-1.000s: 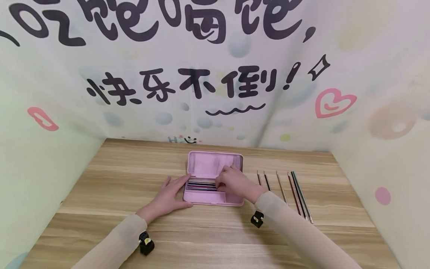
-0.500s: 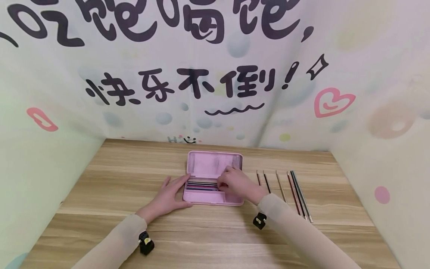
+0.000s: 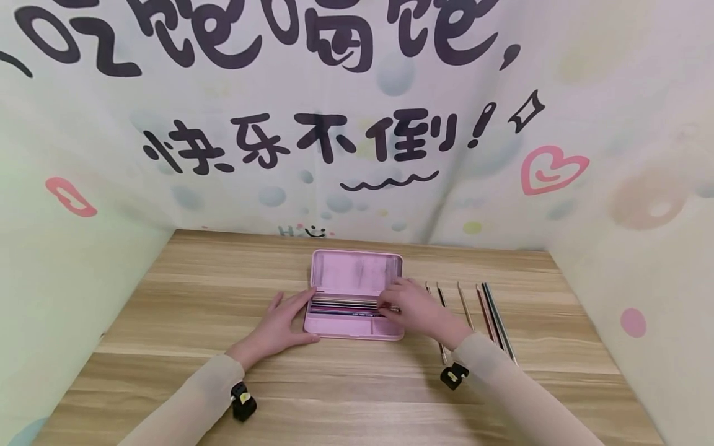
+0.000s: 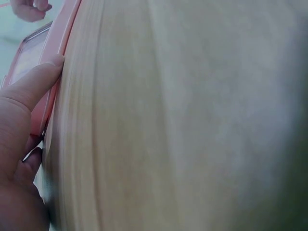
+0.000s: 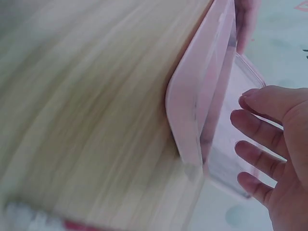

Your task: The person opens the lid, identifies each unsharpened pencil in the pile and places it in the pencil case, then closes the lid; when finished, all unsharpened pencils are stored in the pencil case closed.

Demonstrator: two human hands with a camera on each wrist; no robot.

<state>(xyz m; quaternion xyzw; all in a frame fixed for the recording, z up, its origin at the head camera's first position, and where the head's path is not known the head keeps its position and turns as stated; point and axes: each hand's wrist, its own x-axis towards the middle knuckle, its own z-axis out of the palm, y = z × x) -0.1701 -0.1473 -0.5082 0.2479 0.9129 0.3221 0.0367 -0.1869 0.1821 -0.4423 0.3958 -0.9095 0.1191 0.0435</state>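
Note:
A pink pencil case [image 3: 334, 327] lies unfolded on the table, its lid [image 3: 357, 272] tilted back. Several slim pencils [image 3: 343, 305] lie side by side in its long compartment. My left hand [image 3: 281, 325] holds the case's left end, thumb at the front corner and a finger at the back corner; in the left wrist view the thumb [image 4: 33, 86] lies along the pink side. Over the right end of the pencils is my right hand [image 3: 415, 308]. In the right wrist view its fingers [image 5: 260, 127] are spread and loosely bent, with no pencil visible between them.
Right of the case, several more pencils lie spaced out on the wooden table [image 3: 334, 390], among them a tan pencil [image 3: 465, 305] and a blue pencil [image 3: 498, 316]. My right forearm partly covers them. A printed cloth [image 3: 268, 204] hangs behind the table.
My right hand has slid rightward along the pencils in the case, uncovering more of their length and the case's right part. My left hand and the case stay put.

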